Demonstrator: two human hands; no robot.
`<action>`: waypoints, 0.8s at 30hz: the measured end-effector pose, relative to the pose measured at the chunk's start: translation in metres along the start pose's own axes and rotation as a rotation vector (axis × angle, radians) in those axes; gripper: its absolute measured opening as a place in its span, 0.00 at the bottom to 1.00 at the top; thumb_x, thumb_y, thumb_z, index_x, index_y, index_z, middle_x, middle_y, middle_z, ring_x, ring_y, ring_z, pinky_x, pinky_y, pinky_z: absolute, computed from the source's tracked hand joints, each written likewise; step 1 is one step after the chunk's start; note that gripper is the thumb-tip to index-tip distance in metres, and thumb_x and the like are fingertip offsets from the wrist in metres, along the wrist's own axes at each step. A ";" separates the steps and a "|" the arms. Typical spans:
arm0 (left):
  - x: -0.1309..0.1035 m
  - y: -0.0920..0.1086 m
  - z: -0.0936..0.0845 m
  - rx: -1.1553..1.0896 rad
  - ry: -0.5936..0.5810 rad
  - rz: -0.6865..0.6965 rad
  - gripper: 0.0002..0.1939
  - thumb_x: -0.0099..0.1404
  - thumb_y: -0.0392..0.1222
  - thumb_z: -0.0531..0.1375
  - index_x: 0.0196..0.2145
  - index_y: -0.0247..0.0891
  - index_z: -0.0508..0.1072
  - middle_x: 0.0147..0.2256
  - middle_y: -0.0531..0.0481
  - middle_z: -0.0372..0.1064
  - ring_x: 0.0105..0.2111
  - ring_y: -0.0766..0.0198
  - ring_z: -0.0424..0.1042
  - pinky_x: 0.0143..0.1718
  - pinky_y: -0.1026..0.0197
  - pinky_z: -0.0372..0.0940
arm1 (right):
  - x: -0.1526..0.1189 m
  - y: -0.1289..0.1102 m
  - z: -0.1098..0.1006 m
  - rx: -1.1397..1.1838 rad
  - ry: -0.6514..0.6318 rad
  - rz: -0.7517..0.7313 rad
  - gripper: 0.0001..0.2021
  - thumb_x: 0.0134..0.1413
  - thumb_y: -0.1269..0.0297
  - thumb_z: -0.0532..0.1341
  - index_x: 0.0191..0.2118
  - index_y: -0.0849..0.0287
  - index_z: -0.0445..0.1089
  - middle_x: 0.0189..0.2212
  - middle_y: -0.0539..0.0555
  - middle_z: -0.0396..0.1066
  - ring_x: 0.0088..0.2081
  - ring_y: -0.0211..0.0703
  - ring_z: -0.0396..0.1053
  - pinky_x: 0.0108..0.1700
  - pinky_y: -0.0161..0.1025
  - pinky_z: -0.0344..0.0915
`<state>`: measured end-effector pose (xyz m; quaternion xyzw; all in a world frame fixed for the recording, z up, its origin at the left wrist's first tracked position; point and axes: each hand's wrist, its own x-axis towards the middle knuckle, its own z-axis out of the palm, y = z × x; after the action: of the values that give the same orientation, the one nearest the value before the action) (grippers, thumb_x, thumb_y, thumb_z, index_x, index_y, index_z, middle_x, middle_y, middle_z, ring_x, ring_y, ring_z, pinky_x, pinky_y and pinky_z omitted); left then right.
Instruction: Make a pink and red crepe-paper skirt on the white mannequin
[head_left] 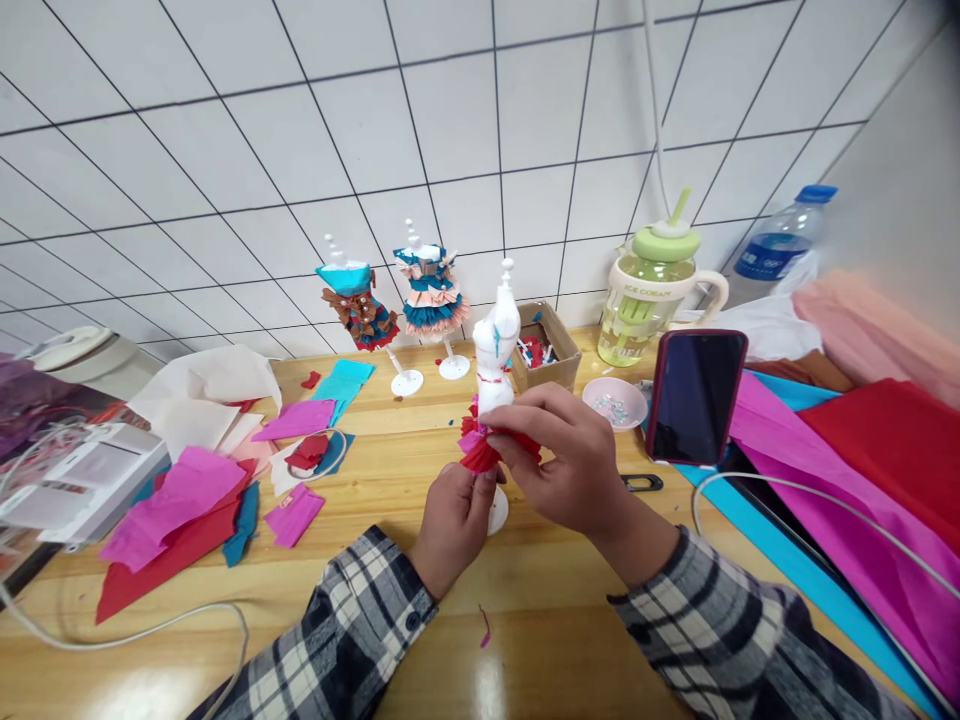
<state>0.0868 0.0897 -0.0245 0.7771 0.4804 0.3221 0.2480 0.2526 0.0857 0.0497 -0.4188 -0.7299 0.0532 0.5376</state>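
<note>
A small white dress form (496,340) stands tilted in front of me, with a red and pink crepe paper skirt (480,455) around its lower part. My left hand (457,525) is closed around the stand just below the skirt. The fingers of my right hand (562,460) pinch the red paper at the skirt's upper right edge. Part of the skirt is hidden behind those fingers. Under the hands, the round white base (497,510) shows. Two dressed forms stand behind: one in turquoise and brown (356,300), one in teal and peach ruffles (433,295).
Left lie crepe paper scraps (180,500) and a white power strip (90,490). Behind the form sits a cardboard box (566,355). A pink dish (615,402), a propped phone (696,400), a green-lidded cup (652,290) and a water bottle (784,240) stand right, near paper sheets (810,430).
</note>
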 end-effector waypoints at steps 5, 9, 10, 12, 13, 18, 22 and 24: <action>0.003 0.003 0.002 -0.131 0.017 -0.059 0.21 0.70 0.48 0.46 0.29 0.36 0.72 0.22 0.51 0.67 0.23 0.65 0.64 0.25 0.64 0.55 | 0.000 0.002 0.001 -0.074 -0.047 -0.001 0.16 0.55 0.63 0.62 0.51 0.48 0.71 0.38 0.52 0.69 0.36 0.40 0.67 0.36 0.38 0.64; 0.004 0.004 0.003 -0.232 0.037 -0.139 0.22 0.69 0.52 0.46 0.26 0.36 0.69 0.20 0.54 0.63 0.20 0.67 0.60 0.23 0.65 0.54 | 0.000 0.000 0.002 -0.093 0.044 0.018 0.20 0.53 0.61 0.63 0.53 0.50 0.68 0.38 0.53 0.68 0.37 0.43 0.66 0.38 0.41 0.64; 0.005 0.003 0.003 -0.252 0.044 -0.157 0.22 0.69 0.52 0.46 0.26 0.36 0.68 0.20 0.54 0.62 0.20 0.67 0.60 0.22 0.66 0.54 | -0.001 -0.001 0.003 -0.078 0.087 0.041 0.18 0.53 0.61 0.62 0.51 0.53 0.69 0.36 0.53 0.68 0.36 0.43 0.65 0.38 0.41 0.64; 0.004 0.002 0.003 -0.294 0.061 -0.187 0.23 0.69 0.53 0.46 0.25 0.37 0.67 0.20 0.54 0.62 0.21 0.68 0.60 0.23 0.66 0.54 | -0.001 -0.003 0.004 -0.040 0.149 0.097 0.10 0.54 0.64 0.62 0.42 0.56 0.70 0.31 0.52 0.67 0.33 0.41 0.64 0.36 0.41 0.63; 0.004 0.001 0.003 -0.314 0.071 -0.196 0.23 0.69 0.54 0.46 0.25 0.37 0.66 0.21 0.54 0.62 0.21 0.68 0.60 0.23 0.66 0.54 | -0.001 -0.004 0.004 -0.021 0.150 0.123 0.06 0.54 0.64 0.61 0.39 0.56 0.70 0.29 0.51 0.67 0.31 0.41 0.63 0.35 0.40 0.63; 0.000 -0.001 0.001 -0.349 0.100 -0.150 0.24 0.69 0.56 0.44 0.22 0.38 0.61 0.21 0.53 0.60 0.21 0.68 0.58 0.22 0.65 0.53 | -0.001 -0.009 0.009 0.113 -0.002 0.159 0.05 0.53 0.64 0.62 0.36 0.56 0.72 0.32 0.52 0.70 0.35 0.41 0.67 0.38 0.40 0.64; -0.001 -0.002 0.000 -0.358 0.111 -0.120 0.22 0.69 0.55 0.46 0.23 0.38 0.61 0.22 0.52 0.60 0.22 0.67 0.58 0.23 0.64 0.55 | -0.001 -0.011 0.011 0.199 -0.031 0.150 0.05 0.52 0.67 0.62 0.36 0.56 0.73 0.33 0.51 0.73 0.37 0.41 0.69 0.42 0.40 0.64; -0.001 -0.002 -0.001 -0.362 0.110 -0.111 0.22 0.69 0.54 0.47 0.23 0.38 0.61 0.22 0.52 0.60 0.23 0.66 0.59 0.24 0.64 0.56 | -0.001 -0.012 0.011 0.227 -0.039 0.162 0.05 0.51 0.67 0.63 0.36 0.56 0.73 0.32 0.50 0.74 0.36 0.40 0.69 0.41 0.39 0.64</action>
<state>0.0846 0.0895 -0.0261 0.6734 0.4698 0.4310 0.3743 0.2373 0.0816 0.0508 -0.4118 -0.6933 0.1865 0.5613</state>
